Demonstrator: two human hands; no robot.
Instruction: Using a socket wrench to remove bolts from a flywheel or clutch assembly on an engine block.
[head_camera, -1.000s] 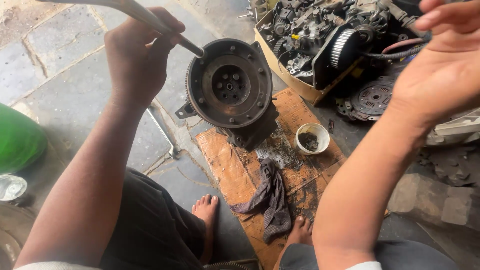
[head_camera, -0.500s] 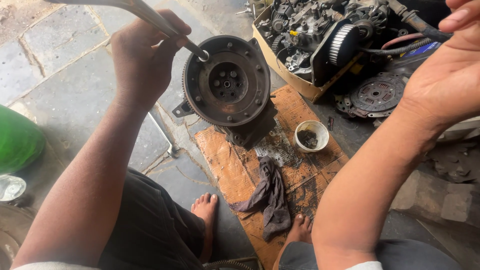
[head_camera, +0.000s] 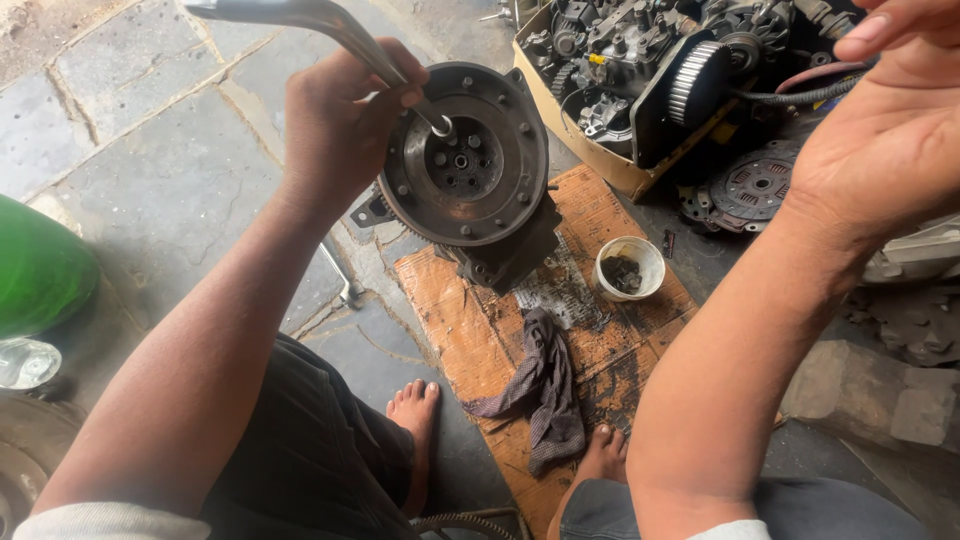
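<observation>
My left hand (head_camera: 338, 125) is closed around a long silver wrench (head_camera: 330, 30). The tool's tip sits on a bolt near the hub of a round rusty flywheel (head_camera: 467, 155). The flywheel is mounted on a dark engine block (head_camera: 510, 255) that stands on a greasy sheet of cardboard (head_camera: 460, 320). My right hand (head_camera: 885, 130) is raised at the upper right, palm open, fingers apart, holding nothing and away from the flywheel.
A small white cup (head_camera: 630, 267) of dark grease and a crumpled rag (head_camera: 545, 385) lie on the cardboard. An engine (head_camera: 640, 60) in a box and a clutch disc (head_camera: 755, 185) lie at the back right. My bare feet (head_camera: 415, 405) rest near the cardboard. A green object (head_camera: 40, 265) is at left.
My left hand and the wrench have shifted right, and the tip moved from the flywheel's rim toward its hub. My right hand stayed raised and open.
</observation>
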